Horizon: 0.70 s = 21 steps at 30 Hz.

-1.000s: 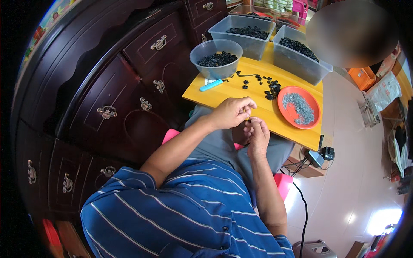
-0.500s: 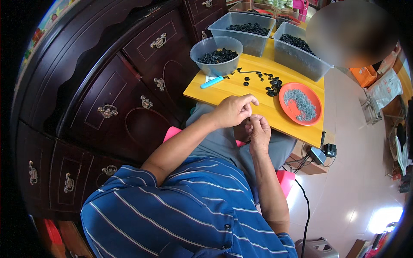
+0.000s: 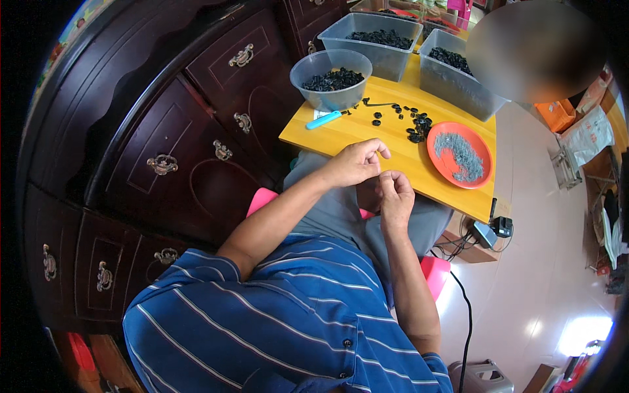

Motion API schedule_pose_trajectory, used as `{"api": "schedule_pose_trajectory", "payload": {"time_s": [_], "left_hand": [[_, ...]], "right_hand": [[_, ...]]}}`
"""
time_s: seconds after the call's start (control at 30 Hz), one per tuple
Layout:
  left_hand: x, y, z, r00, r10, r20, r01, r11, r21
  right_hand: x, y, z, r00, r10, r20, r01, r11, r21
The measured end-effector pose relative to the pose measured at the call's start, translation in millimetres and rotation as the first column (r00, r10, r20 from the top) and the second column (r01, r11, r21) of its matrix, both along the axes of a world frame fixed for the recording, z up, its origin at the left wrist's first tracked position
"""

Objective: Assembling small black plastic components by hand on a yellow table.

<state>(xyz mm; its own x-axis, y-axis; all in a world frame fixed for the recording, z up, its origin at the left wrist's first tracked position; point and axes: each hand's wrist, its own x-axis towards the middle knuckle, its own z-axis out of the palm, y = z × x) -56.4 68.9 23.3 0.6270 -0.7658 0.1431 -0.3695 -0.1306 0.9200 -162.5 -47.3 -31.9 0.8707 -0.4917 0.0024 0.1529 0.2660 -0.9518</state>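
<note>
Close together at the table's front edge, my left hand (image 3: pixel 357 162) and my right hand (image 3: pixel 396 200) almost meet at the fingertips. The left has its fingers curled in; the right pinches thumb against forefinger. Whatever lies between the fingers is too small or hidden to make out. Nearest to them on the yellow table (image 3: pixel 393 157) are loose small black parts (image 3: pixel 419 126), some round. An orange-red plate (image 3: pixel 487 157) with small grey slivers (image 3: pixel 460 156) on it stands to the right. A light-blue handle (image 3: pixel 324 120) lies toward the left edge.
A round clear tub (image 3: pixel 314 95) and two rectangular clear bins (image 3: pixel 393 65), (image 3: pixel 452 88) hold black parts behind. Dark wooden drawers (image 3: pixel 157 144) stand close on the left. Below the table's right corner sit cables and a black adapter (image 3: pixel 503 226). Someone is at the far right.
My fingertips have shifted slightly, and the dark speck seen between them before is now hidden. The view has tilted a little; the things on the table have stayed put.
</note>
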Motion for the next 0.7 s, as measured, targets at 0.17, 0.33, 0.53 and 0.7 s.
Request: {"api": "schedule_pose_trajectory", "payload": {"time_s": [0.17,0.33,0.53,0.7], "left_hand": [[-5.3,-5.0,0.7,0.998,0.02,-0.064,-0.024,0.998,-0.063],[-5.6,-4.8,-1.2,0.998,0.021,-0.061,-0.025,0.998,-0.054],[-1.1,-4.3,-9.4,0.994,0.016,-0.104,-0.024,0.997,-0.072],[-4.0,-3.6,-7.3,0.986,0.016,-0.163,-0.035,0.993,-0.111]], "right_hand": [[1.4,-0.5,-1.3,1.0,0.012,0.004,-0.013,0.995,0.102],[1.8,0.5,-2.0,1.0,0.013,0.007,-0.014,0.992,0.125],[2.5,0.1,-3.3,1.0,0.017,-0.006,-0.016,0.991,0.134],[1.8,-0.6,-2.2,1.0,0.027,-0.012,-0.025,0.989,0.143]]}}
